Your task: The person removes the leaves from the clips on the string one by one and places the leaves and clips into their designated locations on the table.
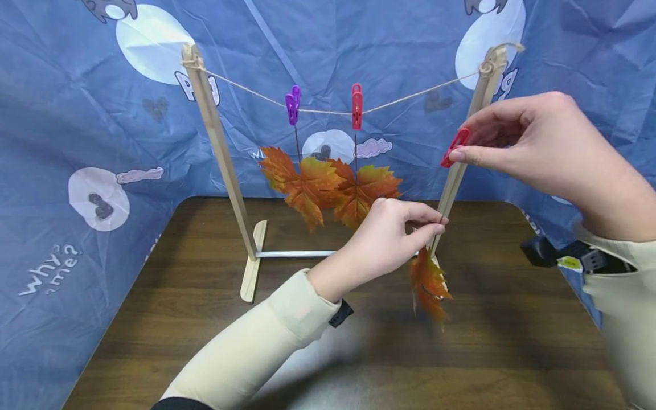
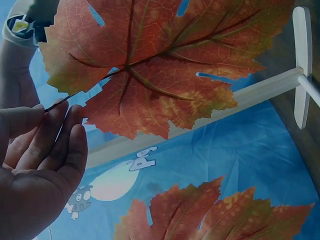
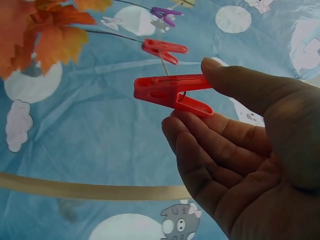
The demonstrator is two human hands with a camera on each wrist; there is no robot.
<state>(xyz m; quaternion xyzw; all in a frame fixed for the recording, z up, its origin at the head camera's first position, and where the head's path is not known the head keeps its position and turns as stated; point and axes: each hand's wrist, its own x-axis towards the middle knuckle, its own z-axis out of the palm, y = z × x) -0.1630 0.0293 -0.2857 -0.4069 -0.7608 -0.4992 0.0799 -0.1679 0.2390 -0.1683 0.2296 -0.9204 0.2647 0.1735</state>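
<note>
My left hand (image 1: pixel 392 239) pinches the thin dark stem of an orange maple leaf (image 1: pixel 429 282), which hangs below the fingers near the right post. The same leaf (image 2: pixel 150 65) fills the upper part of the left wrist view. Higher up, my right hand (image 1: pixel 533 139) holds a red clothespin (image 1: pixel 455 147) between thumb and fingers, in front of the right post. In the right wrist view the clothespin (image 3: pixel 172 92) has its tip together and its handles spread apart. Its tip grips nothing.
A twine line (image 1: pixel 246 89) runs between two wooden posts (image 1: pixel 220 142). Purple (image 1: pixel 292 105) and red (image 1: pixel 356 107) clothespins on it each hold a leaf by its stem. A white bar (image 1: pixel 294 254) joins the stand's feet on a brown table (image 1: pixel 154 336). Blue patterned cloth (image 1: pixel 318 45) hangs behind.
</note>
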